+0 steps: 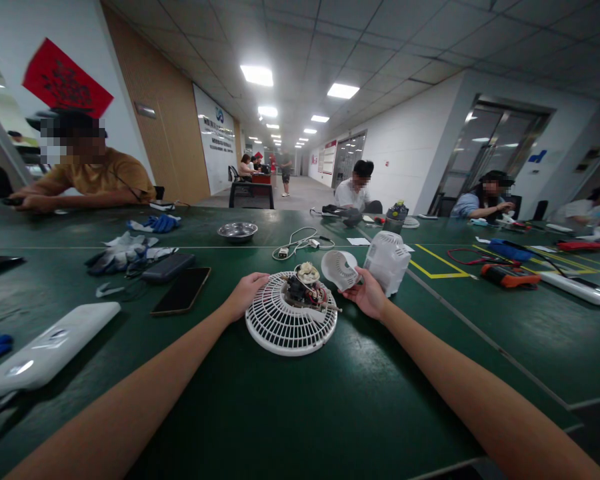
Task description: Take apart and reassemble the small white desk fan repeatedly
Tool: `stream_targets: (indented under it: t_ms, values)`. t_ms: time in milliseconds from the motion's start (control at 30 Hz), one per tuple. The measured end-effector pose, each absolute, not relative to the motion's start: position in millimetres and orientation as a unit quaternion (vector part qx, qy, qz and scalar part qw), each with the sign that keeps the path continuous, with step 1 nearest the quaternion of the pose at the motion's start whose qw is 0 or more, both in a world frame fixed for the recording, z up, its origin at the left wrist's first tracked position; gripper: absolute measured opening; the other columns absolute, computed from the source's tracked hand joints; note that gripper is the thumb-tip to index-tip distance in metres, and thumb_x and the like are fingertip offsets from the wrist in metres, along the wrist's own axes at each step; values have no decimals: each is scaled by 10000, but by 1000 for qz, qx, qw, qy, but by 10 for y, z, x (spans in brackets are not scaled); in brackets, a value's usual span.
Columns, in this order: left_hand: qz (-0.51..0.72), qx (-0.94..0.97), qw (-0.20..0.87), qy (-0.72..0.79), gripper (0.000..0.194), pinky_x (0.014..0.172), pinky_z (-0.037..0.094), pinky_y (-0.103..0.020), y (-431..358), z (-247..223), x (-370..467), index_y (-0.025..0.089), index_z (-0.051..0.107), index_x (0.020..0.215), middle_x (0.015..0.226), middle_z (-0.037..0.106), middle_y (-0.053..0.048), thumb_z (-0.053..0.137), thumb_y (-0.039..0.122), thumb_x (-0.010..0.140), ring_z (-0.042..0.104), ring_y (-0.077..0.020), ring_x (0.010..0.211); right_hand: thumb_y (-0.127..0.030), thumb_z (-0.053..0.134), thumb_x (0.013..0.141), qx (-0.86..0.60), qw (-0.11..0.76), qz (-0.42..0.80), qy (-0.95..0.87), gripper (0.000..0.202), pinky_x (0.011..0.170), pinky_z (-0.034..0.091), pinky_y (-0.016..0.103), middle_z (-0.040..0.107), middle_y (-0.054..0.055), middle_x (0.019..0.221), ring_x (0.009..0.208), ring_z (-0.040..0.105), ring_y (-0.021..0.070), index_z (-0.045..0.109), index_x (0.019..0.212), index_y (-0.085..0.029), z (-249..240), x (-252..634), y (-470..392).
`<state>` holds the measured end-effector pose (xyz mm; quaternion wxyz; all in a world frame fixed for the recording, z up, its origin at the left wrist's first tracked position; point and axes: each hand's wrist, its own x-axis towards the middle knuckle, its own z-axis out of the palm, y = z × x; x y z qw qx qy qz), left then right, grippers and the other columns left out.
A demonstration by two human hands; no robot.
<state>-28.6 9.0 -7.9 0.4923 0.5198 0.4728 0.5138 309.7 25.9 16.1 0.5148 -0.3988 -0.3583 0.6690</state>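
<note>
Grille (291,327), left hand (250,293) gripping its rim, right hand (369,295) pinching white shell (336,268), green tabletop (290,413) spreading around

White, round, slatted fan grille (285,339) laid flat on green tabletop (270,417). Motor assembly (303,293) seated on top of it, uncovered, with wires exposed and a cream-coloured part uppermost. White vented cover (334,265), curved, held tilted just right of the motor, detached from it.

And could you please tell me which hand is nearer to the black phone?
Left. The left hand is at the edge of the fan grille, just right of the black phone; the right hand, holding a white plastic part, is farther right.
</note>
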Motion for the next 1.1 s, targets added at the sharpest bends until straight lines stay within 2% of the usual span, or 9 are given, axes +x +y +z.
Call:
stream_targets:
  t_ms: [867,1100]
  values:
    - [513,507,497,482,368,771,519,-351,71,-48,-270,141,670,1026,978,710,-102,696,398,764,671,-229,863,-392,494,883,-401,515,665,-362,272,571,525,288,685,91,780,693,665,209,566,1027,-173,161,3095,263]
    - [507,513,495,485,394,776,515,-364,81,-63,-290,138,671,1040,990,711,-111,701,410,758,671,-239,869,-456,428,900,-382,507,676,-374,319,574,514,290,692,81,783,677,662,202,589,977,-191,183,3112,244]
